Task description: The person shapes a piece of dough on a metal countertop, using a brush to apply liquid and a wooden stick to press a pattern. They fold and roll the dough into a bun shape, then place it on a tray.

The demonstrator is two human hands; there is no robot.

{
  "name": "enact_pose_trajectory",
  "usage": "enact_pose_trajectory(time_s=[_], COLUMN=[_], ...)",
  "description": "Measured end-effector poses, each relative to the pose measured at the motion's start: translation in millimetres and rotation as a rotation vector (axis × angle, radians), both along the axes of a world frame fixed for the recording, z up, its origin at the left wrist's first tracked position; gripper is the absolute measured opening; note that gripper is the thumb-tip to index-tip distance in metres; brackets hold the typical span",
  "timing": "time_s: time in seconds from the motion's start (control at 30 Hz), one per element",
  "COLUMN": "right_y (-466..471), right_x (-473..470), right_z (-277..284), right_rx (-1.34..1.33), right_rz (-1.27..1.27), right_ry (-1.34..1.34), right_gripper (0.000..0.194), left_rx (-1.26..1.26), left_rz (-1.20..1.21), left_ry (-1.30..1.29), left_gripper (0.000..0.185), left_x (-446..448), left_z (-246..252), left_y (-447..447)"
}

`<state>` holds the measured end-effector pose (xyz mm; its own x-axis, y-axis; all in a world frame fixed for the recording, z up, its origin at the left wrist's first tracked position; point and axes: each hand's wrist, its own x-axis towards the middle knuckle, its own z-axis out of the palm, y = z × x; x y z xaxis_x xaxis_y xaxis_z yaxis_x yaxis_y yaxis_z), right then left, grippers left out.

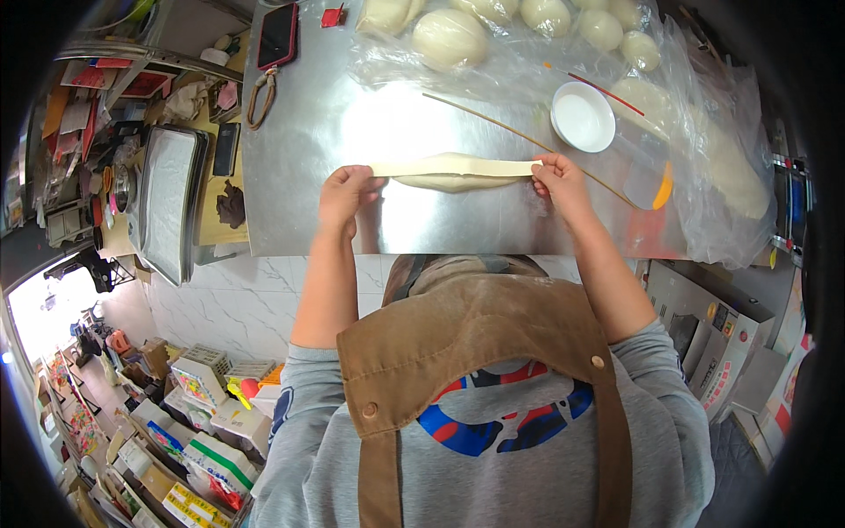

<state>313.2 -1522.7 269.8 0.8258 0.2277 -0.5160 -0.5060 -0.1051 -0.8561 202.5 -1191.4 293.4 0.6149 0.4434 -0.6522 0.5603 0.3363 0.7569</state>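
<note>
A long, narrow strip of pale dough (455,166) is stretched level over a flatter, spindle-shaped piece of dough (462,183) on the metal table (297,218). Its left end is pinched between the thumb and fingers of my left hand (346,195). At the other end, my right hand (561,185) pinches the strip the same way. A thin wooden stick (488,119) lies slantwise behind the dough, its lower end to the right of my right hand. Beyond that hand stands a white bowl (583,117) with white contents.
Dough balls (450,39) and a large dough piece (726,158) lie under clear plastic sheeting at the back and right. A scraper with an orange edge (662,186) is at the right. A phone (277,36) with a cord loop lies back left; trays (173,198) stand left.
</note>
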Motion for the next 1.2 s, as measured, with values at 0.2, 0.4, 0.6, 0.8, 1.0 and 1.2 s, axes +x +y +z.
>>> enact_pose_trajectory(time_s=[0.2,0.4,0.6,0.8,1.0,1.2], right_y=[-5.5,-6.1,-3.4,4.8,6.6,6.8], right_x=[-0.6,-3.2,-2.1,-3.8,-10.8,-9.0], right_z=[31.7,21.7,-14.9,-20.9,-9.2,-11.5], right_rx=[0.018,0.007,-0.044,-0.333,-0.665,-0.521], right_rz=[-0.096,-0.081,-0.016,0.076,0.158,0.165], right_ry=[-0.056,-0.018,0.020,-0.128,-0.385,-0.297], right_gripper=[0.021,0.019,0.019,0.022,0.020,0.023], left_rx=[-0.237,-0.242,-0.127,0.136,0.877,0.666], left_rz=[0.129,0.127,-0.029,-0.210,-0.264,-0.341], left_ry=[-0.192,-0.127,0.059,0.121,0.204,0.180], left_gripper=[0.019,0.020,0.017,0.019,0.025,0.031], left_x=[-9.1,-10.9,-4.5,-1.7,0.4,10.4], left_z=[27.0,9.2,-19.2,-26.9,-21.8,-7.8], left_y=[15.3,12.7,-0.1,-10.4,-20.2,-25.9])
